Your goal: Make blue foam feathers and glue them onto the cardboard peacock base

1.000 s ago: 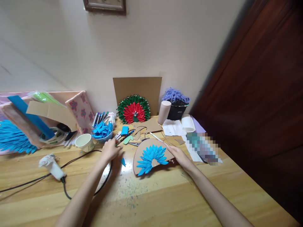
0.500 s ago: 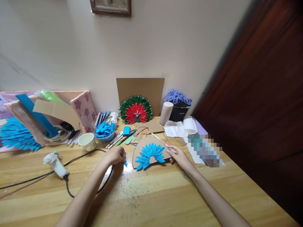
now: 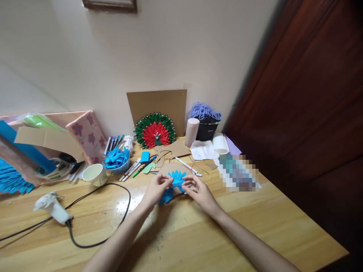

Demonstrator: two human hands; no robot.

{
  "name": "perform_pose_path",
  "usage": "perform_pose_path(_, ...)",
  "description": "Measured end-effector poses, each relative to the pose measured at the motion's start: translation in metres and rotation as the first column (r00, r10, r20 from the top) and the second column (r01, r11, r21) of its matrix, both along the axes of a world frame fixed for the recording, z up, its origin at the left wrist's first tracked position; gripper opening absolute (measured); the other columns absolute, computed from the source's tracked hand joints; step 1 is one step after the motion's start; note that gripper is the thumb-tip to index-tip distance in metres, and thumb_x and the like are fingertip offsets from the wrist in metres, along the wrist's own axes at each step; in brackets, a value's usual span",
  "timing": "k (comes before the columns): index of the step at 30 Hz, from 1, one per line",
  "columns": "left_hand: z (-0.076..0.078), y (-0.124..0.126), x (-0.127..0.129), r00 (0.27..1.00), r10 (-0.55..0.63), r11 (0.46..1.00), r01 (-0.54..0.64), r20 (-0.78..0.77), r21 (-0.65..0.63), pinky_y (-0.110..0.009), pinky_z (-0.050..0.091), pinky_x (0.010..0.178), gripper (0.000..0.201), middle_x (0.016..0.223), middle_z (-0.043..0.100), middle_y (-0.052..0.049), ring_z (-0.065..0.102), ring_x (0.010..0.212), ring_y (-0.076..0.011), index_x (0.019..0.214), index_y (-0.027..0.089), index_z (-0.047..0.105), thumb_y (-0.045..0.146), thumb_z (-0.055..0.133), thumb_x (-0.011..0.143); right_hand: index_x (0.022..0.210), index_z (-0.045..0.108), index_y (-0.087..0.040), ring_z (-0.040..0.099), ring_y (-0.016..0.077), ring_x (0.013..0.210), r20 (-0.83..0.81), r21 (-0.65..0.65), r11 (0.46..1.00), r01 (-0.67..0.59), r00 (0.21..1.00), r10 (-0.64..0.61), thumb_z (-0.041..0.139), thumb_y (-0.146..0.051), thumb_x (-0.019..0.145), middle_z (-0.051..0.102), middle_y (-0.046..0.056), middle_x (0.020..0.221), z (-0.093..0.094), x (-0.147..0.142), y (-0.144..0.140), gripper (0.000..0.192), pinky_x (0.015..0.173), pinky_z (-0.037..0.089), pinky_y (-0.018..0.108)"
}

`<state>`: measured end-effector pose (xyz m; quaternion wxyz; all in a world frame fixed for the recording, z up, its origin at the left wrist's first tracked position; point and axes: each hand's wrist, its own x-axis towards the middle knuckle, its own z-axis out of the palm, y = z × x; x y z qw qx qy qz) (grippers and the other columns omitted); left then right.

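A semicircular cardboard piece (image 3: 172,167) lies on the table in front of me, with rows of blue pointed petals (image 3: 177,175) on it. Over it, my left hand (image 3: 157,190) pinches one end of a loose blue petal (image 3: 178,182). The fingers of my right hand (image 3: 198,190) close at the petal's other end. My two hands cover much of the cardboard's lower part. A white and pink marker (image 3: 187,165) lies just behind the cardboard's right side.
A white glue gun (image 3: 52,207) with a black cord rests at left. Behind it stand a paper cup (image 3: 95,175) and a bowl of blue petals (image 3: 117,160). A red and green peacock craft (image 3: 155,130) leans against a cardboard sheet (image 3: 159,101); a pink bottle (image 3: 192,132) is beside it.
My left hand has brought the blue petal from the table's left over the cardboard. My right hand has left the cardboard's right edge and moved inward to the petal. The view has turned slightly right.
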<state>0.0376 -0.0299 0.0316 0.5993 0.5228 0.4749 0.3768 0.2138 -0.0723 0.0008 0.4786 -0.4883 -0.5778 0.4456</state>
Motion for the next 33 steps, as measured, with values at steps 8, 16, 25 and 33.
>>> perform_pose_path(8, -0.011, -0.005, 0.04, 0.996, 0.015, 1.0, -0.015, 0.084, 0.0, -0.024, 0.044, 0.063, 0.033, 0.071, 0.065, -0.004, 0.058, 0.067, -0.0144, 0.08, 0.011, 0.064, 0.037, 0.069, 0.06, 0.088, 0.06, -0.02, 0.059, 0.0145, 0.074, 0.046, 0.14, 0.985, 0.098, 0.993, -0.105, 0.06, -0.032, 0.077, 0.061, 0.003, 0.085, 0.007, 0.012, 0.001, 0.016, 0.064, 0.051, 0.025)
perform_pose_path(16, -0.01, -0.011, 0.038, 0.99, 0.026, 0.992, -0.008, 0.141, -0.128, -0.022, 0.043, 0.061, 0.033, 0.068, 0.064, -0.002, 0.056, 0.063, -0.0118, 0.075, 0.013, 0.065, 0.04, 0.073, 0.057, 0.081, 0.065, -0.02, 0.059, 0.0152, 0.075, 0.163, 0.277, 0.96, 0.045, 0.982, -0.093, 0.059, -0.024, 0.079, 0.061, 0.004, 0.081, 0.011, 0.015, 0.0, 0.007, 0.064, 0.049, 0.024)
perform_pose_path(25, -0.007, -0.012, 0.037, 0.988, 0.002, 0.988, 0.022, 0.153, -0.153, -0.021, 0.044, 0.062, 0.032, 0.065, 0.064, -0.002, 0.055, 0.06, -0.0104, 0.073, 0.012, 0.068, 0.036, 0.076, 0.054, 0.079, 0.062, -0.019, 0.06, 0.0145, 0.073, 0.175, 0.266, 0.963, 0.043, 0.98, -0.092, 0.058, -0.023, 0.079, 0.06, 0.003, 0.08, 0.008, 0.016, 0.0, 0.006, 0.061, 0.051, 0.023)
perform_pose_path(33, -0.004, -0.013, 0.036, 0.998, -0.036, 0.997, 0.039, 0.057, -0.06, -0.025, 0.046, 0.066, 0.034, 0.075, 0.069, -0.007, 0.06, 0.069, -0.0161, 0.077, 0.011, 0.069, 0.039, 0.073, 0.057, 0.077, 0.062, -0.017, 0.061, 0.0141, 0.07, 0.164, 0.279, 0.959, 0.057, 0.981, -0.106, 0.058, -0.026, 0.078, 0.061, 0.004, 0.08, 0.008, 0.017, 0.0, 0.009, 0.06, 0.053, 0.024)
